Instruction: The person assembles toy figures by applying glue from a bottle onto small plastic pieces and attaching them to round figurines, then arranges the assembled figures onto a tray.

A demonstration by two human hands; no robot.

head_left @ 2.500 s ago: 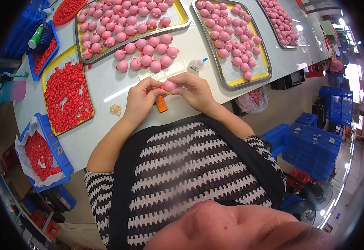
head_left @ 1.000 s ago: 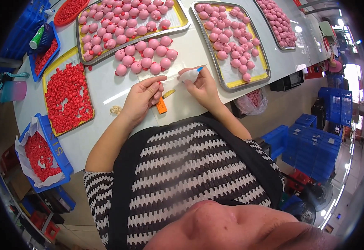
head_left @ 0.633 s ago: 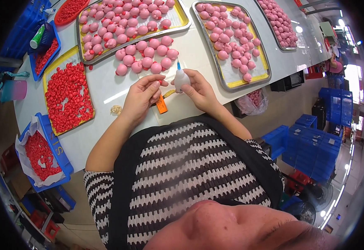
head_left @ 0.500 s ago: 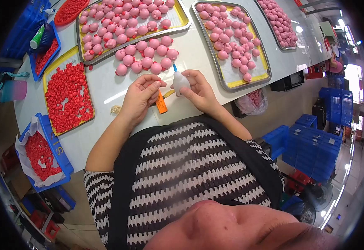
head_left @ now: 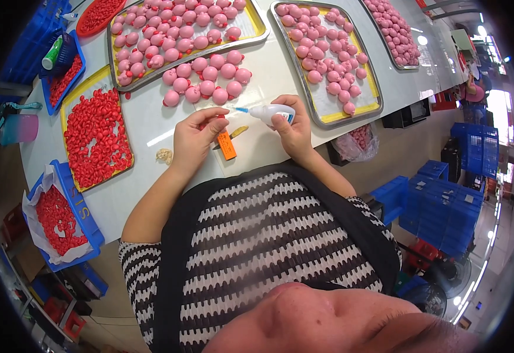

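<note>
My right hand grips a small white glue bottle with a blue nozzle, its tip pointing left toward my left hand. My left hand pinches a small red piece between thumb and fingers, just above the white table. An orange block lies on the table between the two hands. A loose group of pink round figures sits on the table just beyond my hands.
Metal trays of pink figures stand at the back. A yellow tray of red pieces lies to the left, with blue bins of red pieces nearby. Stacked blue crates stand on the floor at right.
My right hand reached out to the right, picked up the glue bottle and brought it back toward my left hand. My left hand stayed near the orange block.
</note>
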